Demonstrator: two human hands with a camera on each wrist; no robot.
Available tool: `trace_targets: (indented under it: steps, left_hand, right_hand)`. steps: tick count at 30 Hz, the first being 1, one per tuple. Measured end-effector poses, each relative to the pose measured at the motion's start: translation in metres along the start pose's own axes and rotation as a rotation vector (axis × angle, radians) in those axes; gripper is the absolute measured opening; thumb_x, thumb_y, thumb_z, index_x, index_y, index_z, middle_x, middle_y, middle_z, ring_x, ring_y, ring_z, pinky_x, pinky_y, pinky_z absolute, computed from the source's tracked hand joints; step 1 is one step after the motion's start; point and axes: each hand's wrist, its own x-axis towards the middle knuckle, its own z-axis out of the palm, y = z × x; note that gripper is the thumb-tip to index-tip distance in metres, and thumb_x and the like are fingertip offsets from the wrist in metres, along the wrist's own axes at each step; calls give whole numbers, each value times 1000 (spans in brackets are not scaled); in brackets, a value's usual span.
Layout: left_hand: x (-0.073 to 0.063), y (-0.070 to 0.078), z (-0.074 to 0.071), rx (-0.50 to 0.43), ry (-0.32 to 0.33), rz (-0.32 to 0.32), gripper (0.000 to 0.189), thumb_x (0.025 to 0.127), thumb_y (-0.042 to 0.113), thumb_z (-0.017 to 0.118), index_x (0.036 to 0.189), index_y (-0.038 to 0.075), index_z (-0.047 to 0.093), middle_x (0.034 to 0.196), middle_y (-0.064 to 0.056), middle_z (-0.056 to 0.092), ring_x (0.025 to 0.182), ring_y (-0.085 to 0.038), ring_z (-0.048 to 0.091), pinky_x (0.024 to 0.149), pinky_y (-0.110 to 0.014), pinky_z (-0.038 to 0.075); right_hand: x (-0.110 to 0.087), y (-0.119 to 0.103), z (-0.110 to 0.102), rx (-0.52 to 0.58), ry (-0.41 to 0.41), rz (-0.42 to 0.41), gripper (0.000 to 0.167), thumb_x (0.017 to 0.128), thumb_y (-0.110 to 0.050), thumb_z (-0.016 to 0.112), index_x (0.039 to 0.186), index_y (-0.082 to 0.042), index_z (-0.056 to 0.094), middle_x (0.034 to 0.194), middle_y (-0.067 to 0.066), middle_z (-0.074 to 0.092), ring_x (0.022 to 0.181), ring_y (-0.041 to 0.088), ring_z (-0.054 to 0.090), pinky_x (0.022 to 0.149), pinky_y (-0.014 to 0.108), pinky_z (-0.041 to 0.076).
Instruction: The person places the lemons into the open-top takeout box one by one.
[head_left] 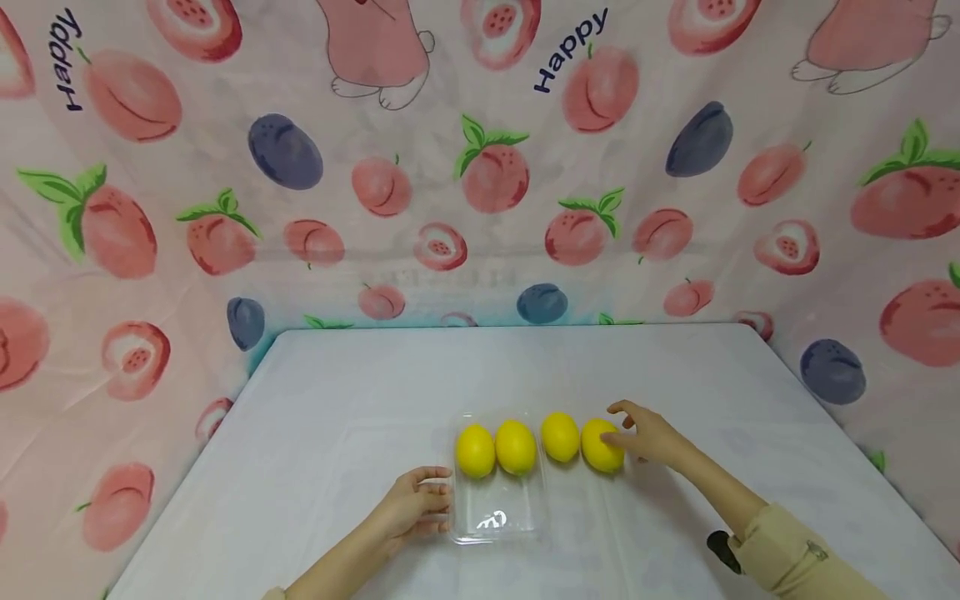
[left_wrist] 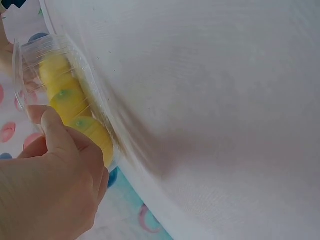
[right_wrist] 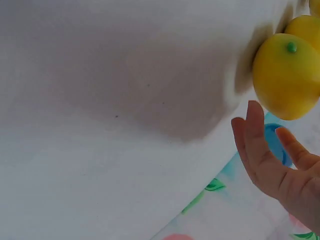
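Observation:
A clear plastic container [head_left: 495, 508] lies on the white table with two yellow lemons in its far half, one on the left [head_left: 476, 451] and one on the right [head_left: 516, 447]. Just right of it, two more lemons sit side by side on the cloth, a nearer-in one [head_left: 560, 437] and an outer one [head_left: 602, 446]. My left hand [head_left: 416, 504] holds the container's left edge, its fingertips at the rim. Around the outer lemon my right hand [head_left: 651, 433] is spread, thumb overlapping it in the head view. In the right wrist view that lemon [right_wrist: 287, 75] shows a green nub above the fingers.
A white cloth covers the table [head_left: 360, 383]. Behind and beside it hangs a pink fruit-print curtain [head_left: 420, 217]. A dark rounded object [head_left: 723, 552] shows beside the right sleeve [head_left: 795, 554].

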Motion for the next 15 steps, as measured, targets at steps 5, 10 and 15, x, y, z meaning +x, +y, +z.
trace_targets:
  steps: [5,10,15]
  left_hand:
    - [0,0,1,-3,-3,0,43,87,-5,55,127,-6,40,87,0,56,73,-10,56,63,-21,57]
    - [0,0,2,-12,-10,6,44,87,-4,55,128,-6,40,87,1,55,73,-10,56,64,-21,57]
    - [1,-1,2,-16,3,13,43,87,-5,55,127,-7,39,84,2,54,72,-10,55,61,-21,56]
  right_hand:
    - [4,2,3,119,-67,49,55,89,-27,63,129,4,42,113,30,50,75,22,57,63,34,58]
    - [6,1,4,189,-96,96,52,89,-22,60,130,6,41,106,25,55,71,20,57,62,34,59]
    - [7,0,6,230,-112,120,53,89,-20,57,132,5,38,104,22,55,76,20,56,66,35,59]
